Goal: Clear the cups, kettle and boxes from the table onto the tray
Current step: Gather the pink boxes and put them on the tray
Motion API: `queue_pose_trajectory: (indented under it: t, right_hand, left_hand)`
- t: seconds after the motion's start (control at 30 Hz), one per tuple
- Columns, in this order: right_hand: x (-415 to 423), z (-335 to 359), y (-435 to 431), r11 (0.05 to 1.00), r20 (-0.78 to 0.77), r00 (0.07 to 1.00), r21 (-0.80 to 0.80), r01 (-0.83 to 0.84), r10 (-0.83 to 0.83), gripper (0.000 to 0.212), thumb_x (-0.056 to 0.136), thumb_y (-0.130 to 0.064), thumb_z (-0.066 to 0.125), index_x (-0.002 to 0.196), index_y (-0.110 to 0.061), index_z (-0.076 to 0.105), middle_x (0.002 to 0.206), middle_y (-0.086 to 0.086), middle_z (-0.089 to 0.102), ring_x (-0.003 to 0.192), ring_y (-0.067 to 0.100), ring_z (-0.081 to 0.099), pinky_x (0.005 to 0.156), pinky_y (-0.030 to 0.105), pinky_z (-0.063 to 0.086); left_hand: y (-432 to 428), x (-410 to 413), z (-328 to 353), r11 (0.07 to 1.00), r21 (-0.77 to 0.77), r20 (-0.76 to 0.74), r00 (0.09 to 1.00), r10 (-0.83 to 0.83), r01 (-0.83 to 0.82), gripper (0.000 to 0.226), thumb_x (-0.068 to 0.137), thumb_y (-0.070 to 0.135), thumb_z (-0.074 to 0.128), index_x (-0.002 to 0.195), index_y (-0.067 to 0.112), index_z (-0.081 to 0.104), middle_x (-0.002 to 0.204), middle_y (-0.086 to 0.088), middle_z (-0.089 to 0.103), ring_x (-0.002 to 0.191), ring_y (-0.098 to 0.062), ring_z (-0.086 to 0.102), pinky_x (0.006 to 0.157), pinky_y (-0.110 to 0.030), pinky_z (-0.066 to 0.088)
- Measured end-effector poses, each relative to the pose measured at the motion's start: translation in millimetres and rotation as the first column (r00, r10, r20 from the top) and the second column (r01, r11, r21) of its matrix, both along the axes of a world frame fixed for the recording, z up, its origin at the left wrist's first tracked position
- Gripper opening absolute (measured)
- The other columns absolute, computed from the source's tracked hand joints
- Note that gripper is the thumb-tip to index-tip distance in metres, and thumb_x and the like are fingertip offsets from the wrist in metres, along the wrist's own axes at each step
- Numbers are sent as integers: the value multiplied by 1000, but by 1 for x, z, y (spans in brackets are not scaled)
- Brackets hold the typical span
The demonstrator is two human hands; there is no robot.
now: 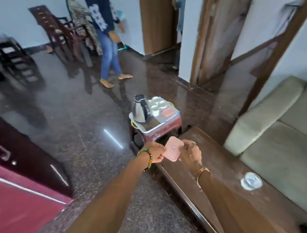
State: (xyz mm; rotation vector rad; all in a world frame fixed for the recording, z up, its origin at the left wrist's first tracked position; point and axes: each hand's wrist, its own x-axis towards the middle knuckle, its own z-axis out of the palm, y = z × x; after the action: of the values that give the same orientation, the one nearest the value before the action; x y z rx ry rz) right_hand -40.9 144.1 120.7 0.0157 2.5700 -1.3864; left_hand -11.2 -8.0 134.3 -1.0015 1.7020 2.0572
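A person is carrying a pink lidded box (173, 148) in both hands over the far end of the wooden bench (227, 175), heading toward the tray (159, 120) that is sitting on a red stool (168, 130) just past the bench's end. The left hand (154, 152), with a beaded bracelet at the wrist, is pinching the box's near-left edge. The right hand (189, 155) is curling its fingers (187, 145) round the opposite edge. The box is riding clear of the bench top and tilting slightly, near the tray but not yet over it.

The tray is already holding a steel electric kettle (141, 109), a cluster of white cups (157, 103) and a reddish box (167, 113), so the clearing appears to be well along. This pink box looks to be among the last items going across. A clear glass (251, 180) is standing on the bench nearer the camera, beside a pale sofa (278, 125).

The next move is likely calling for a short forward reach and a level set-down on the bare strip at the tray's front, beside the kettle and short of the cups, where room is looking tight. The glass would probably be following. Another person (106, 46) is walking across the polished stone floor in the background.
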Motion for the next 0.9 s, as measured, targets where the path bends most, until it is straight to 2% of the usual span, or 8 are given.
queue_pose_trajectory:
  t: [0.07,0.17,0.27,0.37,0.47,0.63,0.8,0.9]
  right_hand:
    - [-2,11,-43,998,-9,998,3,-57,57,16,85,-13,57,91,-16,72,86,4,71,83,30,68,75,46,58]
    - [-11,19,-80,996,-26,996,-16,-91,91,23,87,-16,58,105,-18,72,101,7,73,94,30,67,86,43,55]
    - [-22,20,-124,993,13,997,-83,-78,79,33,89,-18,59,120,-12,66,114,11,70,105,31,65,94,45,52]
    - [-38,15,-160,987,45,996,-145,-66,74,28,88,-17,58,114,-13,67,103,9,72,96,28,68,89,48,55]
    - [-65,7,-185,984,44,993,-147,-100,108,24,88,-16,56,107,-12,69,100,8,73,94,28,69,88,46,55]
    - [-137,-5,-209,989,68,996,-139,-50,60,24,86,-15,57,106,-14,70,99,4,74,93,23,68,85,40,57]
    - [-205,-8,-207,991,92,996,-135,6,6,22,86,-17,59,106,-20,66,92,2,72,87,21,67,73,28,53]
    - [-230,-11,-205,987,117,992,-150,53,-36,28,86,-23,61,113,-17,66,91,1,73,87,21,69,74,30,55]
  left_hand:
    - [-40,2,9,998,-29,-25,998,50,-51,24,86,-14,57,70,4,55,71,-13,51,54,-18,43,41,-21,36]
    - [-73,3,19,995,-60,-67,994,82,-86,27,87,-14,56,70,7,56,75,-11,52,57,-17,43,47,-24,35]
    - [-113,-1,19,985,-77,-64,987,148,-153,27,87,-13,56,70,7,58,85,-14,55,67,-20,47,46,-24,37]
    - [-149,-14,13,972,-122,-20,980,198,-199,25,87,-11,57,71,7,62,87,-14,57,82,-25,49,43,-22,43]
    - [-177,-41,6,970,-134,2,978,207,-205,25,87,-11,56,72,6,65,95,-16,59,78,-25,50,47,-23,43]
    - [-204,-116,-5,971,-166,0,984,176,-174,24,86,-12,58,72,7,64,96,-15,59,87,-28,53,51,-28,47]
    - [-204,-188,-10,980,-141,-11,990,138,-138,24,84,-10,61,71,9,63,88,-10,62,94,-26,55,75,-38,54]
    - [-201,-219,-12,981,-180,-18,997,69,-71,23,85,-11,59,74,8,63,90,-13,60,86,-27,54,57,-32,50]
